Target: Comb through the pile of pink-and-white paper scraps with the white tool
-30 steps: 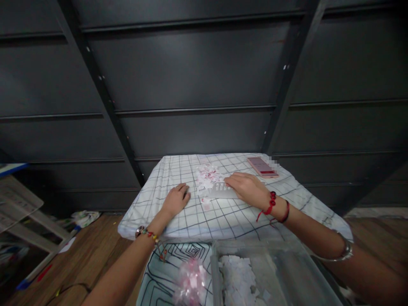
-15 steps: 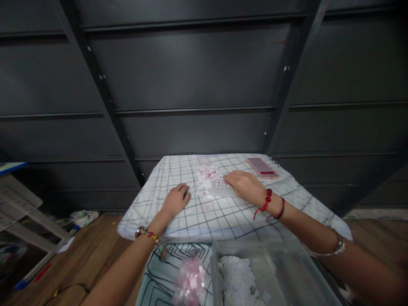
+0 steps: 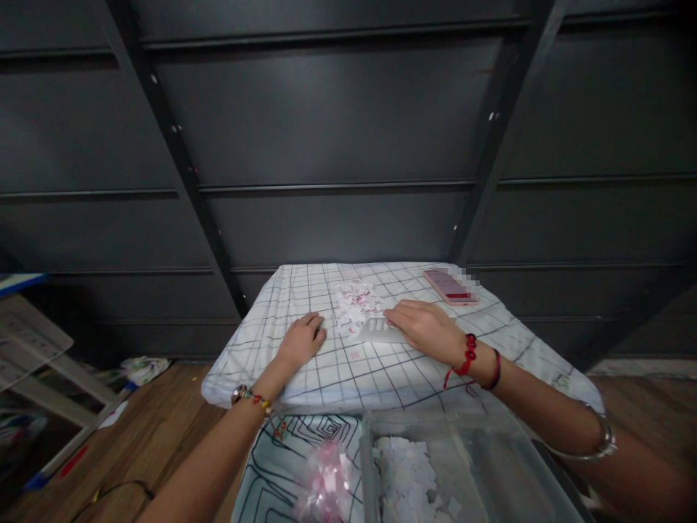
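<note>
My left hand (image 3: 299, 343) lies on the white checked cloth (image 3: 327, 378), palm down, fingers stretched out and holding nothing. At the middle of the table my right hand (image 3: 428, 330) grips a pale, translucent plastic plate with a row of holes (image 3: 381, 332); part of the plate is hidden under the hand. The plate's left end touches or nearly touches a pile of small white and pink scraps (image 3: 356, 299). One small pinkish square (image 3: 355, 355) lies by itself on the cloth in front of the pile.
A pink phone (image 3: 451, 288) lies at the back right. Nearest me are a clear plastic bin (image 3: 368, 472) with pale flakes (image 3: 406, 472) in it and a clear bag of pink and white bits (image 3: 327, 483) on a patterned cloth. Dark panels (image 3: 337, 225) rise behind the table.
My right hand has shifted slightly right and toward me, with the plate in it. The left hand stays put.
</note>
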Motion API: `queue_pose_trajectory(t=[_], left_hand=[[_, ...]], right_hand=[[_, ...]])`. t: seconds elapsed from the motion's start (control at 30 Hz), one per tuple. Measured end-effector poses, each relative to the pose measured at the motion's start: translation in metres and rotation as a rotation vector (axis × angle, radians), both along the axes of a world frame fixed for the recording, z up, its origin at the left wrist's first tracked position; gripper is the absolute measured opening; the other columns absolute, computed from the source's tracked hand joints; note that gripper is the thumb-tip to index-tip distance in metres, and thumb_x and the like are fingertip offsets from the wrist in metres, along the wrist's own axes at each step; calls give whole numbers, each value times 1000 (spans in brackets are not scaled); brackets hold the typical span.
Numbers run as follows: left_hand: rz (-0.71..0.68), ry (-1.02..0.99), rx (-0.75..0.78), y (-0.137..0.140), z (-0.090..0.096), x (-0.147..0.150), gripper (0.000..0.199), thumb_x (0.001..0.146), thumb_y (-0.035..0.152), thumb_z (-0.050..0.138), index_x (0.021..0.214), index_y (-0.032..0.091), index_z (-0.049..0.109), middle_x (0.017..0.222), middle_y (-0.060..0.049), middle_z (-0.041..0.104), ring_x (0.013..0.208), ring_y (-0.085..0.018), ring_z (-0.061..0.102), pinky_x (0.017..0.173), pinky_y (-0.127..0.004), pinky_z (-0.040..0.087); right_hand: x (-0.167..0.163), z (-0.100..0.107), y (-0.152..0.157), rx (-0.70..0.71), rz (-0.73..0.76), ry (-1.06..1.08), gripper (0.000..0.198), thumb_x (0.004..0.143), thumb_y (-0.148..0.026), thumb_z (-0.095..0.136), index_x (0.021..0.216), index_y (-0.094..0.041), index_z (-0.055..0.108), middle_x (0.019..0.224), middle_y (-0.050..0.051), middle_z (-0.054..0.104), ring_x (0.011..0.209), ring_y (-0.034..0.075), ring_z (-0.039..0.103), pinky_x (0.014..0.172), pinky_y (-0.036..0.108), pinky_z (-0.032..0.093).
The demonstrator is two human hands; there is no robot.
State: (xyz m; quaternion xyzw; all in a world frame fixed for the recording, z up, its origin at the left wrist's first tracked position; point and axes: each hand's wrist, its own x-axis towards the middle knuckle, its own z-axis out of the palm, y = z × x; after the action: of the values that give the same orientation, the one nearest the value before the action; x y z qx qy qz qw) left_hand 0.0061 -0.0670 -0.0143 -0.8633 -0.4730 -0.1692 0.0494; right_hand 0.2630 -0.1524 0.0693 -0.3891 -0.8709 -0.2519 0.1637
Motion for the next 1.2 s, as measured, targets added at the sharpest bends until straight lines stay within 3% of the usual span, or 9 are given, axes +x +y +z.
queue_pose_trajectory(t=[0.33, 0.83, 1.0, 1.2], left_hand=[[1, -6, -1, 0, -1, -1, 30, 88, 24, 43, 112, 11, 55, 122, -13, 52, 112, -23, 48, 95, -35, 37], [6, -16, 4, -1, 0, 0, 29, 87, 21, 45, 111, 11, 55, 121, -13, 53, 112, -23, 48, 95, -34, 37], [3, -15, 2, -2, 0, 0, 29, 87, 22, 44, 112, 12, 55, 121, -12, 53, 111, -22, 49, 95, -35, 37], [-5, -25, -7, -3, 1, -1, 30, 87, 22, 43, 112, 12, 54, 121, -13, 52, 111, -24, 49, 94, -36, 38]], right_hand=[[0, 3, -6, 33, 23, 39, 19, 84, -12, 41, 80, -14, 60, 67, 3, 58, 66, 15, 50, 61, 26, 36], [-18, -8, -8, 93, 189, 87, 21, 87, -17, 40, 83, -15, 60, 64, 1, 58, 65, 13, 49, 61, 26, 35], [-9, -5, -17, 73, 238, 94, 22, 87, -14, 38, 81, -15, 60, 63, 1, 56, 64, 13, 48, 61, 25, 36], [5, -2, -26, 93, 94, 100, 22, 85, -13, 39, 82, -14, 60, 65, 3, 58, 64, 14, 48, 60, 26, 36]])
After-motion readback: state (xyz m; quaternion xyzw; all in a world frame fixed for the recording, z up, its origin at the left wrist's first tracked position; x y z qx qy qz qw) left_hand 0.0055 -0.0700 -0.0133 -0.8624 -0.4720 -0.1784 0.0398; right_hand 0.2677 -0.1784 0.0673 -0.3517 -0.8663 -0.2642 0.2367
